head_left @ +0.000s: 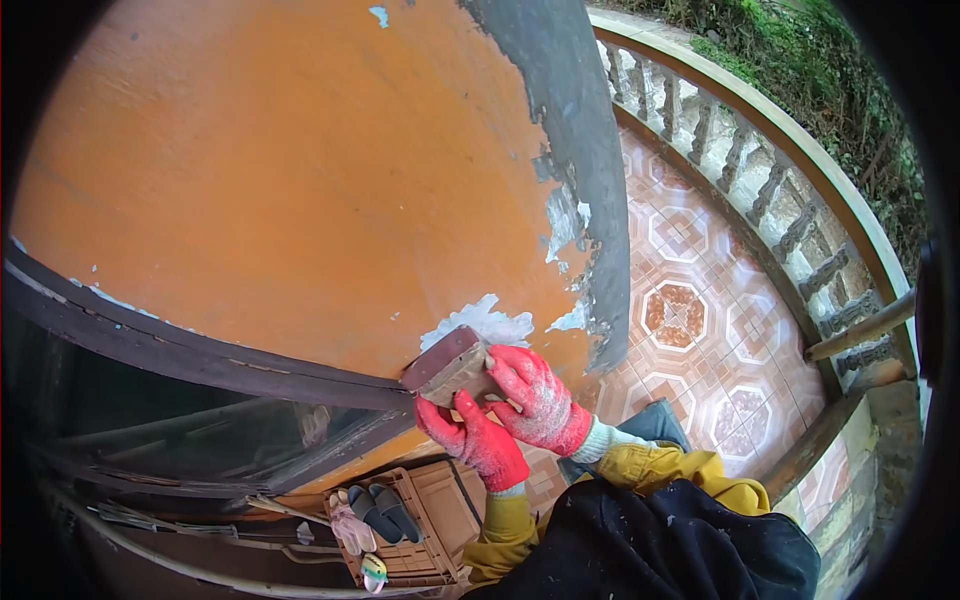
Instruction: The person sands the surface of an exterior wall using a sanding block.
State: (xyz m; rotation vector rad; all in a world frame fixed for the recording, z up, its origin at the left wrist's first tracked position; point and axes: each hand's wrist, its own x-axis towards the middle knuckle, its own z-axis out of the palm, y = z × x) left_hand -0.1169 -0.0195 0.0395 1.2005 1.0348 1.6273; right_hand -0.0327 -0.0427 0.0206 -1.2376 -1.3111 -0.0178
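Observation:
Both my hands wear red work gloves dusted with pale powder. They grip a sanding block [452,366], which has a dull reddish-brown face and a tan side. My right hand [540,402] pinches the block's right end. From below, my left hand [474,440] has its fingers closed on the lower edge. The block is up at the orange wall [290,170], by a dark wooden frame; whether it touches the wall I cannot tell. Just above it is a whitish patch [482,322] where the paint is gone.
Grey plaster with flaking paint edges the wall's corner [575,130]. A curved balustrade [780,115] borders the patterned tile floor [675,315]. Below left, grey slippers [385,512] and pink ones [350,522] lie on a brown plastic crate [432,555]. A dark window [180,430] sits under the wooden frame.

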